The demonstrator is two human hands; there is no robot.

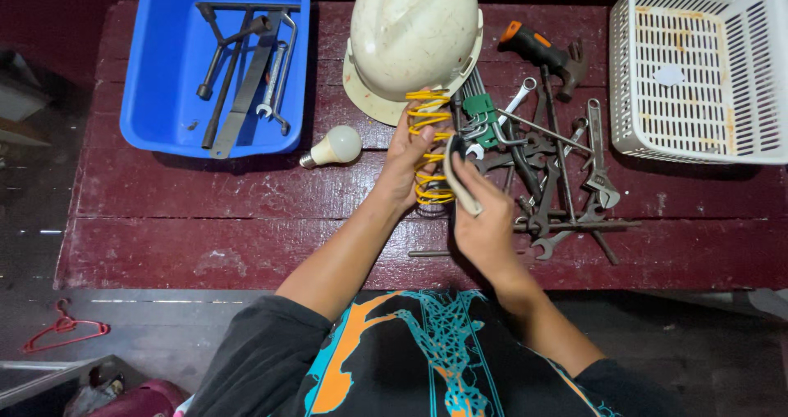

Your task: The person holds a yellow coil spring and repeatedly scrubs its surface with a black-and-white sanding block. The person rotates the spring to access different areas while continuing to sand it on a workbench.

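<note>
Spring (428, 148), a yellow coil, is standing upright over the red table (205, 220), just in front of the helmet (412, 35). The left hand (408, 158) is closing around its middle, holding it. The right hand (486, 224) is gripping a pale cloth (461, 185) and pressing it to the coil's side. Beside them a pile of wrenches (550, 179) is lying, with a hammer (546, 54) behind, a bulb (332, 146) to the left, a blue bin (164, 72) and a white basket (698, 64) at the corners. I reckon a hard push from the cloth could twist the coil loose, dropping it into the wrenches or knocking the bulb rolling.
</note>
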